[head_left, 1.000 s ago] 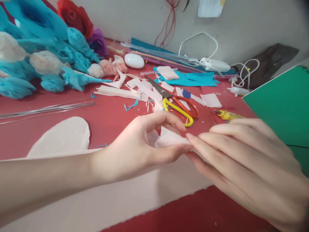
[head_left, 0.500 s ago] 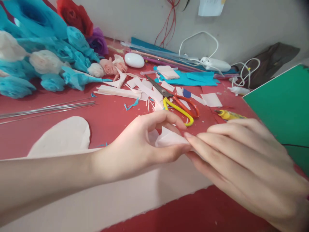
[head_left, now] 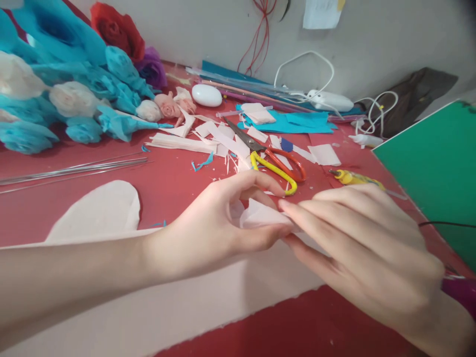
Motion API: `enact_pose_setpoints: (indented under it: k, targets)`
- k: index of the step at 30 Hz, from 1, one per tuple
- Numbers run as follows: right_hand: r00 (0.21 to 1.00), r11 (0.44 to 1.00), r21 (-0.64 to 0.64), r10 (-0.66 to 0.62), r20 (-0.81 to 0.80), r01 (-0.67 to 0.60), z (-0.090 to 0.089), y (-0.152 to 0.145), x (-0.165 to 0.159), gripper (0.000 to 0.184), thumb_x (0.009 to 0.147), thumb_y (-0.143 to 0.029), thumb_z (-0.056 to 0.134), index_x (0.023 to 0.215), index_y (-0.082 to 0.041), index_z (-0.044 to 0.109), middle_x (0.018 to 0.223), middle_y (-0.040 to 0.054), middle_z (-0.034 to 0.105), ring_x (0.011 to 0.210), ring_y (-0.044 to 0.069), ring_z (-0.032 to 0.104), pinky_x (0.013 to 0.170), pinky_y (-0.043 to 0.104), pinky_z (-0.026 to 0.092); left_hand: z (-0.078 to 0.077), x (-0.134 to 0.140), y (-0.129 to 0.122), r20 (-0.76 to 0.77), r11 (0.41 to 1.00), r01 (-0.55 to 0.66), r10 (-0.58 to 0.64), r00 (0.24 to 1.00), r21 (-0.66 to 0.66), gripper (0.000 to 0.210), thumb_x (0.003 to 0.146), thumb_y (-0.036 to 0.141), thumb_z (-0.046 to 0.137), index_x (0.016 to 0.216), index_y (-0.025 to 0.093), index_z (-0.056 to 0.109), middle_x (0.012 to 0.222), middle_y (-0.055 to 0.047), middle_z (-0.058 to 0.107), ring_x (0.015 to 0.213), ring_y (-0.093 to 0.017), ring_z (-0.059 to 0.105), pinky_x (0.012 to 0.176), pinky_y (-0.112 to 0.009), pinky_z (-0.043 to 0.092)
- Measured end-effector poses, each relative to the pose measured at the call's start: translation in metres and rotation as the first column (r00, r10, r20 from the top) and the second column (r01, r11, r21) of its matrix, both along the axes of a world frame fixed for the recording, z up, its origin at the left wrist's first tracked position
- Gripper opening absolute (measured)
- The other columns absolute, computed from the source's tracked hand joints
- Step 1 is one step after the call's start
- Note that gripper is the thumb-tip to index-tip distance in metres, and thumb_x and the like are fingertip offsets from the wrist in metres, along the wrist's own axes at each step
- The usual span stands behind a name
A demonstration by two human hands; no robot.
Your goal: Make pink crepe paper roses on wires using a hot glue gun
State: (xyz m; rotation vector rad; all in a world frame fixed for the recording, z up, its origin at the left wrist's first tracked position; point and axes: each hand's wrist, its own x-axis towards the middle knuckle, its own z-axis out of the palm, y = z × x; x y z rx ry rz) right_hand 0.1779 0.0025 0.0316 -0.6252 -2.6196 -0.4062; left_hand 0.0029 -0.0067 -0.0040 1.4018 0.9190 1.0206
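A small folded piece of pale pink crepe paper point(head_left: 262, 215) is pinched between the thumb and fingers of my left hand point(head_left: 230, 213). My right hand point(head_left: 357, 238) grips the same piece at its right end, with thumb and forefinger closed on it. Part of the paper is hidden behind the fingers. Under both hands lies a long pale pink paper strip point(head_left: 208, 307). Scissors point(head_left: 275, 161) with one yellow and one red handle rest just beyond my left hand. A rounded pale paper piece point(head_left: 98, 208) lies left of it, beyond my forearm.
Blue paper flowers point(head_left: 84, 129) and a red rose point(head_left: 117, 29) crowd the far left. Metal wires point(head_left: 74, 168) lie below them. Paper scraps point(head_left: 186, 142) surround the scissors. A yellow-handled tool point(head_left: 353, 178) and a green board point(head_left: 427, 168) are at the right.
My right hand has shifted slightly left and its back has turned a little, so the wrist shows more. My left hand keeps its pinch on the paper. The view has shifted slightly.
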Motion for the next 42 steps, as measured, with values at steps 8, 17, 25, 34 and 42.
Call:
enact_pose_setpoints:
  k: [8,17,25,34,42]
  targets:
    - [0.999,0.998,-0.060,-0.019,-0.048,0.016,0.000,-0.001,0.000,0.014,0.080,-0.011,0.058,0.093,-0.010,0.059,0.080,0.0036,0.063,0.075,0.017,0.057,0.065,0.033,0.042,-0.004,0.000,0.001,0.009,0.998,-0.020,0.019,1.000,0.053,0.029,0.070,0.014,0.066,0.095,0.018,0.052,0.091,0.001,0.061,0.086,-0.010,0.061,0.073,-0.015,0.051]
    - [0.965,0.869,-0.472,-0.232,-0.122,0.150,0.007,-0.001,0.004,0.016,0.075,-0.022,0.061,0.091,-0.017,0.062,0.087,-0.0018,0.064,0.077,0.010,0.061,0.061,0.013,0.052,-0.001,0.000,0.000,0.056,0.999,0.026,-0.025,0.998,-0.030,0.026,0.073,0.015,0.064,0.094,0.021,0.049,0.083,0.003,0.066,0.078,-0.008,0.063,0.067,-0.014,0.051]
    - [0.924,0.728,-0.666,-0.350,-0.154,0.165,0.005,0.004,0.004,0.008,0.075,-0.017,0.060,0.080,-0.020,0.065,0.072,-0.0050,0.064,0.055,0.007,0.058,0.044,0.010,0.046,-0.001,-0.002,-0.001,-0.008,1.000,-0.007,0.006,1.000,-0.004,0.032,0.073,0.014,0.063,0.100,0.020,0.048,0.089,0.000,0.060,0.081,-0.009,0.060,0.067,-0.014,0.051]
    - [0.805,0.506,-0.855,-0.457,-0.378,-0.115,0.001,0.001,-0.001,0.010,0.076,-0.017,0.059,0.085,-0.018,0.062,0.078,-0.0033,0.065,0.069,0.005,0.062,0.058,0.004,0.048,0.006,-0.004,-0.002,0.011,0.994,0.027,-0.026,1.000,-0.106,0.020,0.073,0.023,0.065,0.089,0.018,0.055,0.088,0.000,0.060,0.076,-0.011,0.059,0.065,-0.018,0.048]
    - [0.763,0.304,-0.898,-0.481,-0.432,-0.317,-0.006,-0.001,-0.007,0.012,0.078,-0.017,0.058,0.090,-0.018,0.061,0.089,0.0009,0.064,0.084,0.008,0.061,0.073,0.011,0.049,0.017,-0.012,0.001,-0.174,0.972,-0.044,0.086,0.981,0.230,0.007,0.075,0.026,0.063,0.078,0.020,0.065,0.076,0.001,0.060,0.074,-0.012,0.054,0.072,-0.024,0.043]
